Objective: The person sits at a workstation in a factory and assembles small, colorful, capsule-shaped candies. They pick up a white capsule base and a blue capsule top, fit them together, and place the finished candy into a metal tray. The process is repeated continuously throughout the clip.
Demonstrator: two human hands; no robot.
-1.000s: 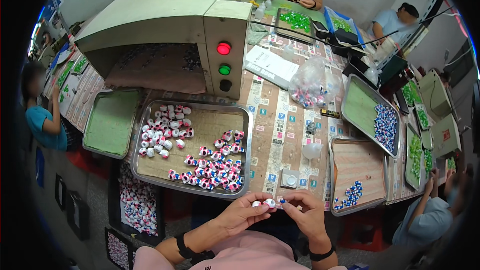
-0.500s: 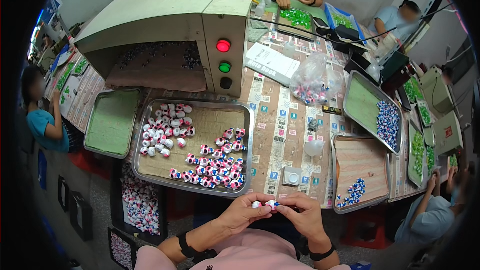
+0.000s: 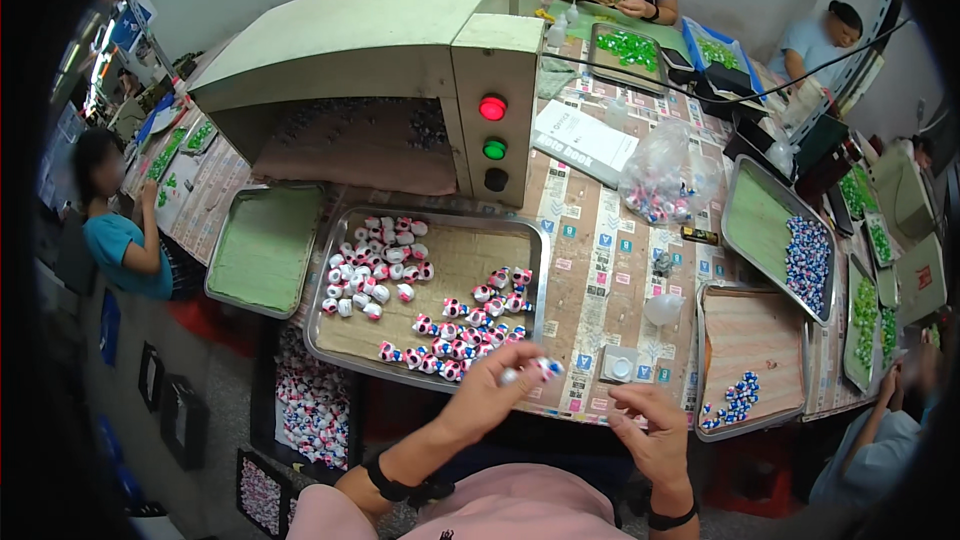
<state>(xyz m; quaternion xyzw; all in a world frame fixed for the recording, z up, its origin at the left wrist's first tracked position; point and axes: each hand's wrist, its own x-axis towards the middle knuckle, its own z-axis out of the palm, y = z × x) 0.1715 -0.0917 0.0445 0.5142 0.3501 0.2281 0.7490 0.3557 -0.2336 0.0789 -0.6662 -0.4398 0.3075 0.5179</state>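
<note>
In the brown-lined tray (image 3: 455,252) at the centre of the frame, a group of joined figures (image 3: 462,348), with pink-and-white heads and blue lower parts, is filling the right and lower right side; in my judgement these are done. On the left side of this tray, loose heads (image 3: 381,293) are lying without bodies, and in the peach-lined tray (image 3: 750,330) at the lower right of the frame, small blue-and-white pieces (image 3: 742,395) are lying in a cluster. So the joining is standing, I think, somewhere in its middle, and many pieces are remaining.

The left hand (image 3: 482,398), at the lower centre, is gripping one figure (image 3: 547,369). It is sticking out at the fingertips, with blue showing on its right side, while a white head (image 3: 509,376) is sitting in the same grip, nearer to the palm. The right hand (image 3: 655,430) is hanging well apart from the figure, its grip loosely open, and nothing is showing between thumb and fingers.
</note>
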